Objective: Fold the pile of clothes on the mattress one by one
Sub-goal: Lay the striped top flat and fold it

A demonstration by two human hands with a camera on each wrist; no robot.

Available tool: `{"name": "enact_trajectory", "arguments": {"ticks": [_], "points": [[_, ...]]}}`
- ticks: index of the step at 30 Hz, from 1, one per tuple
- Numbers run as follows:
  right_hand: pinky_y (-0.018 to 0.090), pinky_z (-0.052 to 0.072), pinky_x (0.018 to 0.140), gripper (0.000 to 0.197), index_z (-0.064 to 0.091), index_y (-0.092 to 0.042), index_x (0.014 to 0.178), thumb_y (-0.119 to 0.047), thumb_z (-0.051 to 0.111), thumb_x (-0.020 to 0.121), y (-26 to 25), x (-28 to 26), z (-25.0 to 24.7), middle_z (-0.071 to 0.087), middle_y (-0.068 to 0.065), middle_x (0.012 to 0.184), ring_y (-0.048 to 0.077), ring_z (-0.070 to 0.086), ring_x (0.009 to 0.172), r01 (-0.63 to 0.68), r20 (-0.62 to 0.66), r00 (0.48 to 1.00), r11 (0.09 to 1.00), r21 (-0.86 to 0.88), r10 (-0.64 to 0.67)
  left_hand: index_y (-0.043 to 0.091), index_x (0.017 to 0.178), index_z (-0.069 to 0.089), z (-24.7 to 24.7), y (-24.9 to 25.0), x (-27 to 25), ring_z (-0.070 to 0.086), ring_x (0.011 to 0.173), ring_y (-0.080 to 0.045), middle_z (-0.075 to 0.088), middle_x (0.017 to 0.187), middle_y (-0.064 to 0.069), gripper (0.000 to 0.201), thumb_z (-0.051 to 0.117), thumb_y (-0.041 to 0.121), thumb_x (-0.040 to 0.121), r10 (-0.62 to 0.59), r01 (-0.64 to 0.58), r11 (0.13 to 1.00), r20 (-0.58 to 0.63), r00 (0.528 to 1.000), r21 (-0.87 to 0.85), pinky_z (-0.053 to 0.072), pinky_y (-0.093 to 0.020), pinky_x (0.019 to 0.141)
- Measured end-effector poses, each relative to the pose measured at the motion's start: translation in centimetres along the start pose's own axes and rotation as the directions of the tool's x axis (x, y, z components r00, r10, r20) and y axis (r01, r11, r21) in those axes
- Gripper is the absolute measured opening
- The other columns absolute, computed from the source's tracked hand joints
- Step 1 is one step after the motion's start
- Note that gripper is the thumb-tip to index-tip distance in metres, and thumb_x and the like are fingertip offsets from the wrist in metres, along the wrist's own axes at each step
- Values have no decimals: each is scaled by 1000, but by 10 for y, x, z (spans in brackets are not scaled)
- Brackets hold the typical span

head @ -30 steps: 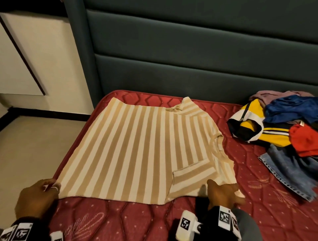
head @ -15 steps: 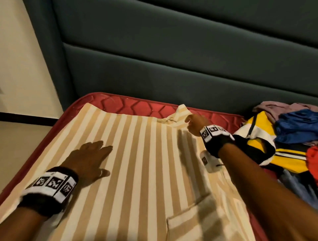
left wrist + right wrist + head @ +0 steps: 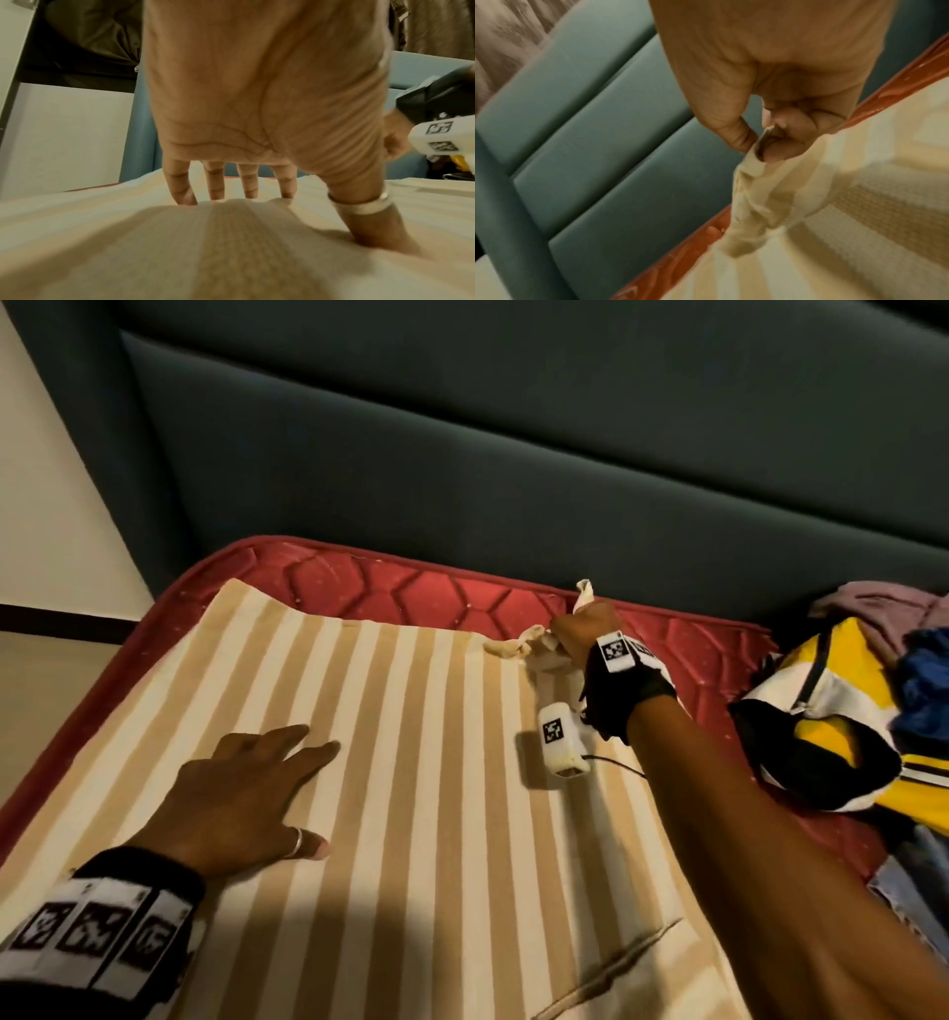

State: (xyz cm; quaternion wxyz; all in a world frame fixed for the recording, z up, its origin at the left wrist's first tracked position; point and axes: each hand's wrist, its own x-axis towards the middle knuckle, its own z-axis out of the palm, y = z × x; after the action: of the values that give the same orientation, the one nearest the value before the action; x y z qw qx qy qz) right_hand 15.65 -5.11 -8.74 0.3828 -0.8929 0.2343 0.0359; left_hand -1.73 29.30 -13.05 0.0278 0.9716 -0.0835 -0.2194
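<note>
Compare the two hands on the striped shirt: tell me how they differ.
The left hand lies flat with fingers spread, pressing the striped shirt near its middle; the right hand is curled, pinching bunched fabric. The left sits nearer the person; the right reaches to the shirt's far edge by the headboard. Both touch the same shirt.

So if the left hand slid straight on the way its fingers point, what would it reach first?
More of the striped shirt that the left hand lies flat on, then probably bare red mattress before the headboard; depth is unclear.
</note>
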Motion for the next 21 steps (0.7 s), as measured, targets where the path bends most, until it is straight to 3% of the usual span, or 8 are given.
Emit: {"name": "enact_trajectory", "arguments": {"ticks": [3, 6, 8, 10, 12, 14, 17, 21], "points": [[33, 53, 58, 52, 67, -4, 102, -26, 57, 57, 9, -30, -1, 72, 13, 76, 32, 69, 69, -22, -84, 996, 985, 171, 37, 48, 154, -1, 1, 0, -4, 10, 151, -25, -3, 166, 13, 107, 62, 78, 73, 3, -4, 999, -24, 1000, -33, 29, -48, 115], [35, 48, 52, 36, 67, -1, 78, -23, 49, 56, 10, -106, 2, 64, 14, 59, 30, 58, 56, -48, -37, 997, 936, 348, 65, 44, 156, 6, 4, 1, -18, 11, 152, -21, 2, 166, 12, 98, 57, 77, 79, 1, -7, 997, -77, 997, -75, 27, -46, 117], [25, 41, 41, 25, 66, 0, 91, -15, 53, 76, 12, -158, 18, 61, 14, 60, 25, 54, 48, -164, 122, 986, 818, 551, 116, 40, 157, 8, 10, 2, -28, 11, 152, -21, 4, 166, 11, 88, 48, 75, 86, -9, 2, 997, -97, 995, -77, 25, -44, 120], [29, 50, 42, 25, 54, 1, 115, -13, 55, 94, 19, -196, 36, 63, 16, 62, 27, 60, 52, -288, 291, 948, 729, 621, 126, 38, 157, 10, 17, 4, -38, 11, 153, -20, 5, 166, 11, 80, 41, 71, 91, -28, 17, 996, -116, 993, -90, 24, -44, 121], [31, 54, 46, 31, 45, -12, 126, -16, 56, 98, 29, -214, 42, 66, 15, 65, 26, 63, 55, -308, 333, 935, 739, 599, 120, 36, 158, 11, 21, 7, -46, 11, 153, -19, 6, 166, 11, 74, 38, 67, 95, -49, 35, 993, -125, 991, -111, 23, -43, 121], [22, 50, 45, 17, 58, -11, 110, -20, 60, 95, 48, -211, 36, 70, 12, 69, 19, 65, 53, -211, 240, 965, 849, 484, 103, 36, 158, 13, 23, 10, -50, 11, 153, -19, 6, 166, 12, 71, 37, 63, 97, -58, 43, 993, -137, 989, -111, 23, -42, 121], [38, 60, 78, 16, 68, -17, 77, -30, 65, 84, 81, -186, 13, 76, 5, 78, 26, 73, 81, -101, 65, 994, 959, 265, 87, 35, 156, 18, 19, 16, -48, 15, 151, -20, 10, 166, 12, 68, 38, 63, 97, -74, 61, 993, -145, 987, -98, 28, -43, 118], [30, 45, 93, 25, 64, -11, 110, -27, 63, 90, 110, -152, -36, 67, 15, 118, 34, 61, 115, -172, -160, 970, 982, 83, 184, 29, 146, 37, 8, 33, -39, 35, 139, -24, 32, 157, 6, 59, 45, 60, 96, -91, 70, 987, -147, 985, -147, 39, -43, 105]]}}
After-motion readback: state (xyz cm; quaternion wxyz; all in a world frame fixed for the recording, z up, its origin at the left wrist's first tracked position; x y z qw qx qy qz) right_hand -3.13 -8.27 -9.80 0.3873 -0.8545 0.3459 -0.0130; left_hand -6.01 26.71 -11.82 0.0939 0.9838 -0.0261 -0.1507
